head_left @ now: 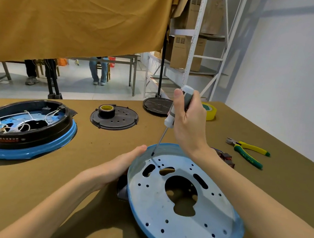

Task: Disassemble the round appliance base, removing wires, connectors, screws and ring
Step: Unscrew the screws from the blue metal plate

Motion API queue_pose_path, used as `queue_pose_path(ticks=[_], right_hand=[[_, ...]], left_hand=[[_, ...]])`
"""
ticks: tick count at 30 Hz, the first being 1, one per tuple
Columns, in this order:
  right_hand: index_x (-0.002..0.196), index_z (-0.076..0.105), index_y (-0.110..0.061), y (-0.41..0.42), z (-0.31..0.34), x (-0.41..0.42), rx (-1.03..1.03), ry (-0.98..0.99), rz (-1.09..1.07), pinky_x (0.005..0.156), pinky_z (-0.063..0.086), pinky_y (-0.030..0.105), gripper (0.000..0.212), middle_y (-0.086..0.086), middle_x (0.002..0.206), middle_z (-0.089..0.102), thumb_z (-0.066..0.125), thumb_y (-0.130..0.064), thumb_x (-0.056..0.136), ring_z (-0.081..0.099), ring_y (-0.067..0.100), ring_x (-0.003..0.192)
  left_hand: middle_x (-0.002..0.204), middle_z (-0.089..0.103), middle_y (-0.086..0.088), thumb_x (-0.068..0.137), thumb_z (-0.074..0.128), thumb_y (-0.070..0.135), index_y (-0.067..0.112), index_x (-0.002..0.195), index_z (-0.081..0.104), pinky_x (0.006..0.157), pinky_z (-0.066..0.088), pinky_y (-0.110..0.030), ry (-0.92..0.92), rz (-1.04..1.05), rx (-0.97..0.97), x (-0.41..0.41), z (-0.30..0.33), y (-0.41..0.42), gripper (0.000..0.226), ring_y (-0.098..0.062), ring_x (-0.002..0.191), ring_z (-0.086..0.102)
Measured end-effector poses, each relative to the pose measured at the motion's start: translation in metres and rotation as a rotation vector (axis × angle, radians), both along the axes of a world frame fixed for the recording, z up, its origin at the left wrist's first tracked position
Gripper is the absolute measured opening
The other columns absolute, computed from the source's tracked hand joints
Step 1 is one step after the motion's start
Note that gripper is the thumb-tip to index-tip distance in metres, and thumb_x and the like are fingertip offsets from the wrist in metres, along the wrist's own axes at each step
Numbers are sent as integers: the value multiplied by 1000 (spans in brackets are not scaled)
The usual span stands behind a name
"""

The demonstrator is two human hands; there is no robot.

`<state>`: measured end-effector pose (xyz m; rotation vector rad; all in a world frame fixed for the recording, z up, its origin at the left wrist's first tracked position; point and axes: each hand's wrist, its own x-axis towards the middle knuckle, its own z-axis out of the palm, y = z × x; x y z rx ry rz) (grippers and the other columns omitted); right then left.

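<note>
Workshop room, white wall on the right, metal shelving (pixel 194 45) w/ cardboard boxes behind, and a mustard cloth (pixel 76 13) hanging over the far side of the table (pixel 94 151), which is covered in olive-brown fabric. Near the front edge lies the blue round base plate (pixel 180 218), stripped, w/ many holes and a big cutout in the middle. The left hand (pixel 120 165) lies w/ straight fingers against its left rim, steadying it. The right hand (pixel 188 122) is wrapped around a grey-white screwdriver (pixel 174 114); the tip stands on a small screw (pixel 149 160) near the far-left rim of the plate. At the left, well apart, is a second base (pixel 27 130), black ring on blue shell, wires still inside. Behind: a black disc (pixel 114 118) w/ a tape roll (pixel 107 110) on it, another black disc (pixel 157 104), yellow tape (pixel 209 110). Right side: yellow-green pliers (pixel 249 150), and near the right wrist some connectors w/ wires (pixel 225 157).
</note>
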<state>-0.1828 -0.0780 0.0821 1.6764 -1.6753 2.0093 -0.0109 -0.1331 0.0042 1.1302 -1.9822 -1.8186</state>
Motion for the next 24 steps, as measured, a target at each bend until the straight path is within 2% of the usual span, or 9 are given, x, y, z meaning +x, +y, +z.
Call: queue_pose_path(ticks=[2, 3, 6, 8, 10, 12, 14, 21, 24], right_hand=[[88, 48, -20, -1, -3, 0, 13, -9, 11, 51, 47, 28, 24, 0, 66, 57, 49, -34, 108, 56, 13, 58], [87, 47, -21, -1, -4, 0, 18, -10, 15, 51, 46, 26, 26, 1, 66, 56, 49, -35, 108, 54, 11, 57], [88, 49, -16, 1, -4, -2, 45, -21, 37, 52, 50, 36, 29, 12, 70, 59, 49, -39, 107, 56, 22, 59], [90, 50, -12, 2, -4, -2, 57, -30, 58, 53, 52, 45, 32, 21, 75, 59, 49, -40, 107, 57, 31, 63], [89, 50, -14, 6, -4, -1, 57, -32, 76, 52, 51, 43, 31, 21, 75, 59, 49, -39, 107, 56, 32, 64], [88, 50, -16, 9, -3, 1, 45, -26, 91, 50, 51, 35, 29, 19, 74, 58, 49, -38, 107, 56, 31, 63], [89, 50, -16, 12, -3, 3, 34, -25, 112, 51, 51, 31, 30, 17, 74, 59, 48, -40, 106, 57, 30, 63], [89, 49, -25, 19, -3, 9, 14, 15, 122, 52, 48, 22, 21, 14, 73, 59, 48, -36, 108, 57, 27, 61], [89, 49, -22, 20, -2, 8, 5, 7, 113, 49, 51, 30, 24, 12, 72, 59, 48, -38, 107, 58, 26, 60]], left_hand=[[150, 56, -6, 102, 32, 68, 21, 149, 52, 87, 46, -17, -46, -18, -36, -3, -3, -2, 70, -21, 135, 55], [149, 58, -6, 102, 29, 69, 22, 148, 52, 89, 45, -21, -68, -31, -47, -4, -3, -1, 70, -23, 136, 54], [128, 72, -4, 102, 22, 71, 29, 131, 66, 89, 56, -25, -148, -95, -64, -8, -3, 4, 67, -19, 118, 68], [124, 72, -16, 100, 32, 69, 15, 129, 68, 102, 53, -40, -158, -136, 32, -6, -2, 1, 71, -26, 103, 67], [114, 71, -21, 91, 52, 70, 2, 130, 65, 90, 55, -39, -123, -209, 168, 1, 0, -5, 80, -24, 92, 61], [102, 68, -13, 78, 66, 71, 0, 127, 65, 75, 56, -27, -97, -267, 251, 7, 3, -10, 86, -19, 81, 62], [94, 68, -8, 76, 72, 71, 3, 119, 68, 70, 56, -24, -89, -281, 281, 8, 4, -11, 81, -16, 75, 63], [98, 65, -9, 78, 64, 69, 0, 134, 60, 69, 56, -24, -68, -284, 219, 7, 2, -9, 89, -14, 74, 63], [99, 65, -9, 78, 62, 69, 0, 135, 60, 68, 56, -23, -53, -295, 223, 8, 3, -7, 90, -14, 73, 63]])
